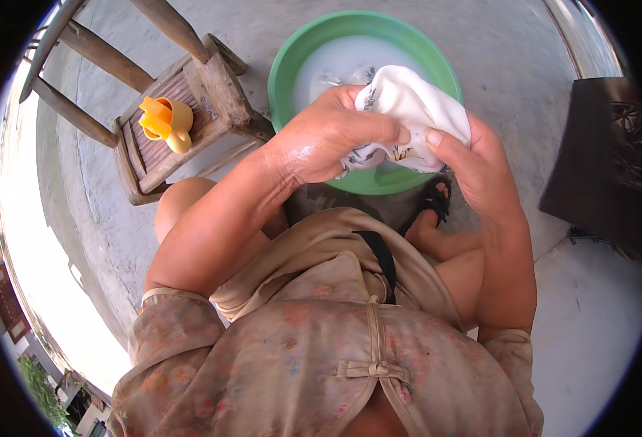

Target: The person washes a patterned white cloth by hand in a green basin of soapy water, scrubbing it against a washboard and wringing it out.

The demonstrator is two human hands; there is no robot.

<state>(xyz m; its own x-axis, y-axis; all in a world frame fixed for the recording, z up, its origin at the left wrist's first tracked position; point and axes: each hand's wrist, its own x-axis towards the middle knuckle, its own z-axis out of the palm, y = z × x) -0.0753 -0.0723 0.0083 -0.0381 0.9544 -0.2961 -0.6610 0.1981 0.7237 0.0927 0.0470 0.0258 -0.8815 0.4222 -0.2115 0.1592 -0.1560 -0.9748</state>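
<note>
Between my two hands I hold a wet white cloth (416,95) with a dark leaf-like print, bunched up above a green plastic basin (284,71). My left hand (329,134) grips its left side, the thumb lying across the front. On the other side my right hand (476,155) pinches the fabric with the thumb on top. Both thumb tips nearly meet at the middle. Cloudy whitish water (332,57) fills the basin, and more printed fabric (329,79) lies partly under it. Most of my fingers are hidden behind the cloth.
Left of the basin stands a wooden chair (176,164) with a slatted seat. A yellow mug (182,117) with an orange-yellow object (157,117) in it rests on that seat. To the right is a dark brown piece of furniture (594,164). Concrete floor (577,306) surrounds everything.
</note>
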